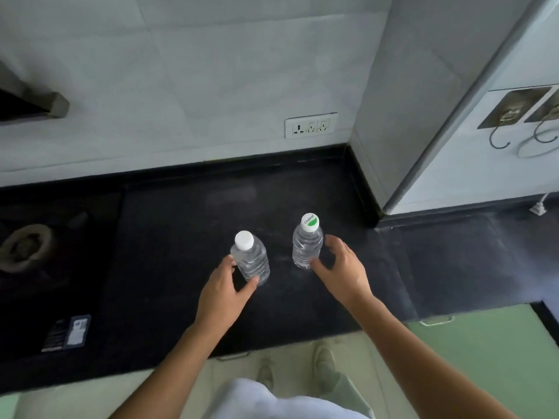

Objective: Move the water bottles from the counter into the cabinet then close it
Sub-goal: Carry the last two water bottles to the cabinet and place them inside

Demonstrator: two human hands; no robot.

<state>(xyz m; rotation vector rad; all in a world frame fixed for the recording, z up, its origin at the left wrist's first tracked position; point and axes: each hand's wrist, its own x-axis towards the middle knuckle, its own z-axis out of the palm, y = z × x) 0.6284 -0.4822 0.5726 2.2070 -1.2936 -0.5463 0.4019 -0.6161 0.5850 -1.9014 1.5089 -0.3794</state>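
At mid-frame on the dark desk [181, 237], the left hand [225, 287] curled loosely round the upright white-capped bottle [252, 261] while the right hand [341, 270] lay open against the green-capped bottle [306, 246], so a hasty, half-closed grip could have tipped either over.

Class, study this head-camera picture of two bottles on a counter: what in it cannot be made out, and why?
1. Head view: whether the left hand grips the plain-capped bottle; the bottle hides the contact.
2. Head view: print on the green-marked cap, too small.
3. Head view: text on the packet, dark and blurred.
4. Head view: cabinet fronts below the counter, partly hidden by its edge.
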